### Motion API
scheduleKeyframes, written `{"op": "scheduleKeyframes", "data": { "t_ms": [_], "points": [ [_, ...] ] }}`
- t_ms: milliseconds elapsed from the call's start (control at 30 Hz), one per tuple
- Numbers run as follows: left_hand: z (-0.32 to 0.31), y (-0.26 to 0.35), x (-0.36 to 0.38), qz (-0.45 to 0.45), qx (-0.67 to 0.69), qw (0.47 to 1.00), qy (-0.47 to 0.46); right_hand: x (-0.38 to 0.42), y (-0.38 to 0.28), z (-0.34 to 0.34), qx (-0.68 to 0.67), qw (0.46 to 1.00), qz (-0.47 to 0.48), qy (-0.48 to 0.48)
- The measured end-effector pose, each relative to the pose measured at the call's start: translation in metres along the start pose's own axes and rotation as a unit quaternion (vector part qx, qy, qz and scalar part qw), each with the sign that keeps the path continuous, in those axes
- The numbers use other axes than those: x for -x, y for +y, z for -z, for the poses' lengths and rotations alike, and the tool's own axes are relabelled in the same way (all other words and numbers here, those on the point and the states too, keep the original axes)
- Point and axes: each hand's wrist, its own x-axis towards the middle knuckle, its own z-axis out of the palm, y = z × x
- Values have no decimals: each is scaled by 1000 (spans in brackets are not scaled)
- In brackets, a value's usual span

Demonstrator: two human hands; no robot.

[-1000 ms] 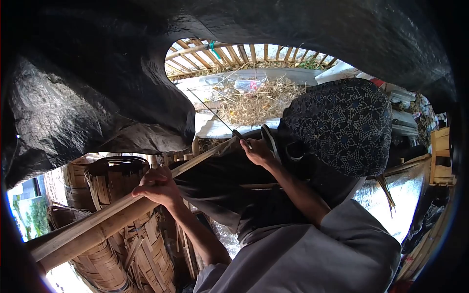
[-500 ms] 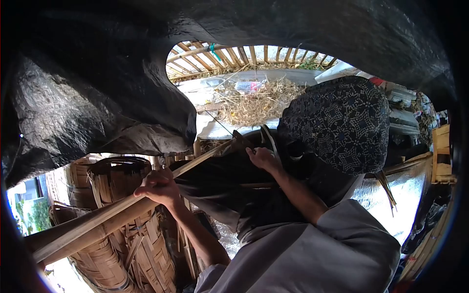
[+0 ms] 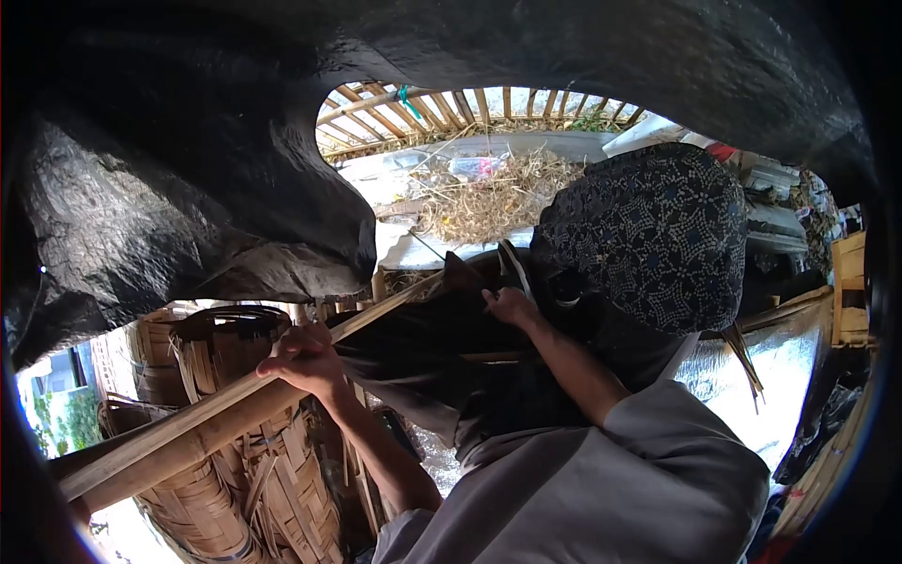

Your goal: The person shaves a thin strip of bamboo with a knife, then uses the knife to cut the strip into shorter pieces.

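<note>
My left hand (image 3: 305, 362) is closed around a long pale bamboo strip (image 3: 211, 404), which slants from the lower left up to the middle of the view. Beneath the strip lies a thicker round bamboo pole (image 3: 202, 446). My right hand (image 3: 512, 308) is closed near the strip's upper end, beside a dark pointed blade (image 3: 460, 273); its fingers are partly hidden and what they grip is unclear. A thin dark rod (image 3: 427, 246) extends up and left from the blade. Dark trousers (image 3: 413, 362) lie under the strip.
Woven bamboo baskets (image 3: 282, 479) stand at the lower left. Black plastic sheeting (image 3: 188, 188) hangs at the left and overhead. Beyond the hands is a heap of shavings (image 3: 498, 202) before a bamboo fence (image 3: 507, 101). Dark patterned cloth (image 3: 648, 240) bulges at the right.
My right hand has shifted slightly right, a little farther from the blade's tip. My left hand has hardly moved on the strip.
</note>
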Motion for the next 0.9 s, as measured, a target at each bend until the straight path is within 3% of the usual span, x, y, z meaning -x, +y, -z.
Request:
{"op": "scheduleKeyframes", "data": {
  "t_ms": [33, 133, 233, 267, 300, 433, 500, 533, 600, 667, 700, 733, 833, 900],
  "points": [
    [7, 0, -2, 9, 6, 998, -68, 11, -13, 7, 0, 1000, -2, -4],
    [3, -3, 1, -3, -4, 999, -33, 27, -62, 31, 34, 999, 1, 31],
    [8, -5, -2, -5, 37, 998, -49, 19, -65, 27, -1, 997, 58, 51],
    [8, -6, -3, -5, 37, 998, -49, 2, -54, 12, 9, 990, 129, 59],
    [6, -7, -3, -9, 43, 999, -19, 0, -59, 14, 19, 977, 200, 68],
    [-12, 3, -6, -2, 27, 997, 67, 8, -57, 27, 10, 956, 269, 119],
    [-14, 3, -10, -6, 24, 997, 67, 7, -52, 29, -86, 981, 151, 87],
    [-13, 2, -13, -9, 23, 998, 66, 9, -51, 32, -86, 981, 152, 88],
    [-9, -4, -13, 14, 34, 998, 58, 16, -50, 39, -172, 985, -9, 19],
    [-24, -2, -11, -19, 57, 995, 78, 12, -44, 39, -170, 985, -34, 19],
    [-16, -3, -15, -28, 93, 995, -8, 8, -40, 36, -166, 984, -61, 17],
    [-12, -7, -15, -27, 93, 995, -9, 5, -36, 32, -168, 984, -61, 17],
    [-17, -6, -9, -20, 38, 999, -3, -2, -35, 27, -141, 988, -44, 53],
    [-22, -3, -5, -65, -36, 997, -9, 0, -39, 28, -139, 989, -14, 56]
  ]
}}
